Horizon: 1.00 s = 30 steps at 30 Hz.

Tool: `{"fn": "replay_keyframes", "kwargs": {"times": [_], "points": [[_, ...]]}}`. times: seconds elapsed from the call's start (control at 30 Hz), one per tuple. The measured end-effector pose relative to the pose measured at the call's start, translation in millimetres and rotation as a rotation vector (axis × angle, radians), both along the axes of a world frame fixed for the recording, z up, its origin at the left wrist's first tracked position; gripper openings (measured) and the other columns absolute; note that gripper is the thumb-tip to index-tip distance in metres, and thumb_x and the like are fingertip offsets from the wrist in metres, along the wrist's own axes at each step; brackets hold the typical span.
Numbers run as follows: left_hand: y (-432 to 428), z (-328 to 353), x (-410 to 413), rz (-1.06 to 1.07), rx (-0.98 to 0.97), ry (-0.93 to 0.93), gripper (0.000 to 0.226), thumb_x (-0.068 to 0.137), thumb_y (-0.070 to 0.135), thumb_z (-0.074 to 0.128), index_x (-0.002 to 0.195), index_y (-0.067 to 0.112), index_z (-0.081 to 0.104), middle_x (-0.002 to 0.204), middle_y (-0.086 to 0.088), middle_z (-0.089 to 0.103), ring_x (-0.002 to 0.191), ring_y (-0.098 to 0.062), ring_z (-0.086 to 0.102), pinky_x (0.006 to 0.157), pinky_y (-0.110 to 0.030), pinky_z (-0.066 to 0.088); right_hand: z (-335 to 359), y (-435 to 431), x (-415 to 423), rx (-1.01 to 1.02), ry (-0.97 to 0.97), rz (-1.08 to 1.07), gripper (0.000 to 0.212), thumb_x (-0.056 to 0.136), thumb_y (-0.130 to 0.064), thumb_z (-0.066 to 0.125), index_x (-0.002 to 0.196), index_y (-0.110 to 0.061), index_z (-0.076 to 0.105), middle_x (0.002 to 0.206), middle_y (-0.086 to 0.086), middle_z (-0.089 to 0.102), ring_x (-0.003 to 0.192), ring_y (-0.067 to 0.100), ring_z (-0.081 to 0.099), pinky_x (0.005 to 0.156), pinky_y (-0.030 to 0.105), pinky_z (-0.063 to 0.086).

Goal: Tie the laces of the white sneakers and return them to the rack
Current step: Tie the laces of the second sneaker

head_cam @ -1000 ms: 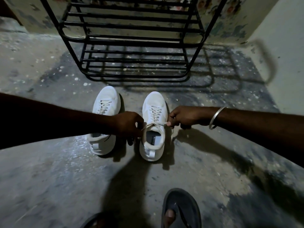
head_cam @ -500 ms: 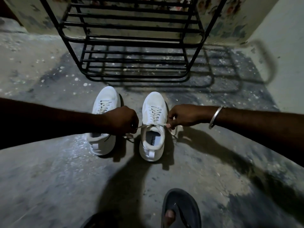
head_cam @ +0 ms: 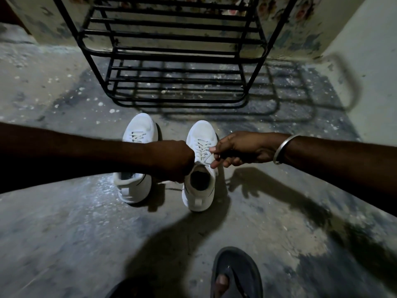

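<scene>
Two white sneakers stand side by side on the concrete floor, toes toward the rack. My left forearm crosses over the left sneaker (head_cam: 139, 134) and hides its middle. The right sneaker (head_cam: 200, 134) has criss-crossed laces. My left hand (head_cam: 171, 161) is a closed fist at that shoe's left collar, gripping a lace end that trails down to the floor. From the right, my right hand (head_cam: 236, 148), with a metal bangle on the wrist, pinches the other lace end over the tongue. The black metal shoe rack (head_cam: 171, 59) stands just behind the shoes with nothing on its shelves.
A painted wall (head_cam: 300, 24) runs behind the rack and another wall (head_cam: 369, 61) closes in on the right. My foot in a dark sandal (head_cam: 235, 274) is at the bottom edge. The floor (head_cam: 64, 233) is rough, stained concrete.
Both hands have moved inward toward the right sneaker's tongue. The lace that was stretched taut between them now sits slack and close over the shoe. The sneakers have not moved.
</scene>
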<state>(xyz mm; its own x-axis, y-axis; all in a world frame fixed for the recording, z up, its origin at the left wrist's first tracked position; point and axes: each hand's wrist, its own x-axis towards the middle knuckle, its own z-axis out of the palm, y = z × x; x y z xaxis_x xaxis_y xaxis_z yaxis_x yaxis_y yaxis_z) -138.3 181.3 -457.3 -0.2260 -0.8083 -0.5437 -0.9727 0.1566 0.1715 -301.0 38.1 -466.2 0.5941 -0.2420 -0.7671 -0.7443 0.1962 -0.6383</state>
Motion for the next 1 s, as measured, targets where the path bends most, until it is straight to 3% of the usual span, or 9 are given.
{"fn": "replay_keyframes", "kwargs": {"times": [0.1, 0.2, 0.27, 0.37, 0.43, 0.57, 0.8, 0.87, 1.0], "points": [[-8, 8, -12, -0.039, -0.085, 0.060, 0.020, 0.094, 0.027, 0.062, 0.086, 0.012, 0.073, 0.077, -0.001, 0.065, 0.067, -0.015, 0.059, 0.065, -0.025, 0.047, -2, 10, 2, 0.003, -0.092, -0.100, 0.017, 0.098, -0.017, 0.060, 0.088, -0.004, 0.061, 0.093, 0.015, 0.073, 0.051, 0.007, 0.061, 0.038, 0.012, 0.037], [-17, 9, -13, 0.079, -0.120, 0.211, 0.020, 0.092, 0.018, 0.068, 0.073, 0.021, 0.066, 0.069, 0.000, 0.070, 0.052, -0.008, 0.064, 0.057, -0.023, 0.057, -7, 21, 1, -0.014, -0.177, -0.198, 0.018, 0.098, -0.011, 0.058, 0.082, -0.005, 0.062, 0.081, 0.010, 0.069, 0.049, 0.009, 0.059, 0.039, 0.013, 0.036], [-22, 6, -11, 0.147, -0.139, 0.326, 0.012, 0.089, 0.013, 0.071, 0.078, 0.017, 0.071, 0.070, -0.002, 0.074, 0.057, -0.007, 0.071, 0.062, -0.027, 0.061, -10, 25, -1, 0.017, -0.207, -0.253, 0.020, 0.099, -0.005, 0.050, 0.082, -0.006, 0.060, 0.082, 0.011, 0.068, 0.050, 0.012, 0.059, 0.037, 0.013, 0.034], [-30, 2, -4, 0.236, -0.202, 0.431, 0.006, 0.084, 0.013, 0.076, 0.088, 0.010, 0.077, 0.074, -0.001, 0.077, 0.063, 0.007, 0.068, 0.061, -0.015, 0.055, -13, 29, -1, 0.098, -0.246, -0.290, 0.022, 0.098, 0.000, 0.037, 0.093, -0.005, 0.058, 0.085, 0.010, 0.067, 0.050, 0.013, 0.062, 0.034, 0.011, 0.031], [-34, -2, 3, 0.339, -0.188, 0.535, 0.012, 0.083, 0.013, 0.078, 0.094, 0.009, 0.078, 0.080, -0.004, 0.079, 0.066, 0.000, 0.072, 0.067, -0.017, 0.058, -15, 29, -2, 0.129, -0.276, -0.327, 0.025, 0.098, 0.000, 0.035, 0.088, -0.007, 0.057, 0.083, 0.010, 0.065, 0.047, 0.012, 0.063, 0.033, 0.011, 0.031], [-34, -13, 16, 0.602, -0.098, 0.878, 0.015, 0.082, 0.004, 0.078, 0.096, -0.001, 0.076, 0.086, -0.019, 0.079, 0.078, -0.029, 0.078, 0.076, -0.040, 0.064, -20, 28, -4, 0.195, -0.319, -0.368, 0.022, 0.098, -0.004, 0.043, 0.083, -0.008, 0.060, 0.090, 0.011, 0.061, 0.045, 0.013, 0.063, 0.031, 0.011, 0.027], [-33, -26, 19, 0.644, 0.034, 0.996, 0.013, 0.089, 0.008, 0.071, 0.095, -0.002, 0.068, 0.114, -0.019, 0.072, 0.063, -0.021, 0.068, 0.051, -0.024, 0.054, -23, 31, -4, 0.237, -0.327, -0.326, 0.018, 0.094, -0.003, 0.044, 0.090, -0.009, 0.060, 0.075, 0.005, 0.073, 0.044, 0.013, 0.060, 0.034, 0.013, 0.025], [-33, -30, 19, 0.650, 0.127, 1.082, 0.011, 0.093, 0.007, 0.065, 0.099, -0.002, 0.063, 0.103, -0.033, 0.068, 0.063, -0.027, 0.065, 0.050, -0.025, 0.053, -23, 30, -2, 0.226, -0.328, -0.318, 0.016, 0.094, -0.003, 0.042, 0.098, -0.005, 0.057, 0.071, 0.004, 0.073, 0.044, 0.014, 0.060, 0.034, 0.013, 0.026], [-36, -36, 21, 0.681, 0.175, 1.128, 0.006, 0.096, 0.008, 0.060, 0.097, 0.001, 0.061, 0.089, -0.031, 0.066, 0.063, -0.029, 0.063, 0.048, -0.026, 0.050, -26, 28, -2, 0.207, -0.332, -0.284, 0.023, 0.094, -0.004, 0.043, 0.116, -0.006, 0.052, 0.075, 0.007, 0.071, 0.047, 0.015, 0.058, 0.033, 0.013, 0.026]]}}
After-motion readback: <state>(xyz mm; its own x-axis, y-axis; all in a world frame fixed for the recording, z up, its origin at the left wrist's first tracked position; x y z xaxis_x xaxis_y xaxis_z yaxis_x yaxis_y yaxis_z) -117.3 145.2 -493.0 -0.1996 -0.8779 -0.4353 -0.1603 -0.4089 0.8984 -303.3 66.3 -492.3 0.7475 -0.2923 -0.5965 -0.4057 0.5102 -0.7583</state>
